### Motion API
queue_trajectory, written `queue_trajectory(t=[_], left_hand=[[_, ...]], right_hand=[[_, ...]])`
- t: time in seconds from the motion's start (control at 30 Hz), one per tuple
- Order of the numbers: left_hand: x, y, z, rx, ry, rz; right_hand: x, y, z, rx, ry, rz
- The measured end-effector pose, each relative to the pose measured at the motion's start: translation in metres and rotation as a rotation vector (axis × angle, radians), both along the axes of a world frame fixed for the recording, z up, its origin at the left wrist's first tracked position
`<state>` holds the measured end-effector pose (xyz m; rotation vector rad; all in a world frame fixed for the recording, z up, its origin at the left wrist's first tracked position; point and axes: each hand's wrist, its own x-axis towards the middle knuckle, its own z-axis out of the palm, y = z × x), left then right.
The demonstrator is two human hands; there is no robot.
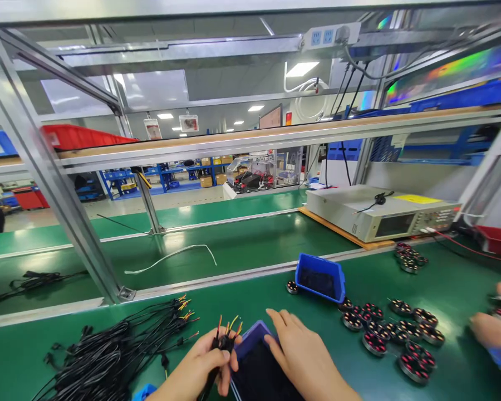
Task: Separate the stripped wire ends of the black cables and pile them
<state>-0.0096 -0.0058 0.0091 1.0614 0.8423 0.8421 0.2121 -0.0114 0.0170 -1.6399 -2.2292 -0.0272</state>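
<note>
My left hand (211, 359) is closed round several black cables (222, 342), whose red, yellow and black wire ends point upward. Beside it, at the lower middle, is a blue-purple bin (244, 346) with a dark inside. Over the right side of this bin lies my right hand (303, 351), fingers stretched out and thumb apart, with nothing visible in it. Whether it presses on the rim I cannot tell. To the left spreads a large pile of black cables (108, 353) with bare coloured wire ends.
A second blue bin (320, 277) stands behind my right hand, with a small round motor (291, 287) beside it. Several motors (376, 328) lie to the right. Another person's hands (490, 334) are at the right edge. A grey bench instrument (379, 214) sits further back.
</note>
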Motion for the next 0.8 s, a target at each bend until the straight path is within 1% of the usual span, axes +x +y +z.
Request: queue_trajectory(t=[0.07, 0.17, 0.27, 0.33, 0.43, 0.5, 0.53, 0.57, 0.6, 0.67, 0.7, 0.73, 0.8], left_hand=[[0.002, 0.001, 0.004, -0.031, -0.002, 0.023], [0.003, -0.001, 0.014, -0.040, 0.035, 0.021], [0.002, -0.006, 0.025, -0.006, 0.107, 0.019], [0.002, -0.006, 0.028, 0.010, 0.164, 0.066], [0.004, -0.003, 0.028, -0.001, 0.235, 0.114], [0.007, -0.001, 0.024, 0.001, 0.228, 0.142], [0.008, 0.000, 0.022, 0.007, 0.203, 0.155], [0.009, 0.000, 0.020, 0.015, 0.165, 0.173], [0.009, -0.001, 0.017, 0.018, 0.125, 0.184], [0.010, -0.003, 0.013, 0.004, 0.065, 0.180], [0.010, -0.004, 0.011, -0.004, 0.048, 0.171], [0.010, -0.005, 0.010, -0.008, 0.035, 0.162], [0.010, -0.005, 0.009, -0.013, 0.012, 0.157]], right_hand=[[-0.001, -0.002, 0.010, 0.024, -0.072, -0.006], [-0.006, 0.000, 0.016, -0.043, -0.162, -0.064], [-0.013, 0.005, 0.010, -0.121, -0.177, -0.097], [-0.017, 0.007, 0.005, -0.136, -0.176, -0.099], [-0.022, 0.006, 0.003, -0.137, -0.178, -0.127], [-0.023, 0.003, 0.006, -0.117, -0.180, -0.155], [-0.023, 0.000, 0.007, -0.082, -0.178, -0.150], [-0.022, -0.002, 0.007, -0.031, -0.173, -0.116], [-0.022, -0.005, 0.006, 0.026, -0.165, -0.050], [-0.023, -0.009, -0.003, 0.120, -0.152, 0.149], [-0.024, -0.009, -0.010, 0.142, -0.150, 0.240], [-0.027, -0.009, -0.018, 0.143, -0.153, 0.302], [-0.033, -0.007, -0.031, 0.128, -0.156, 0.346]])
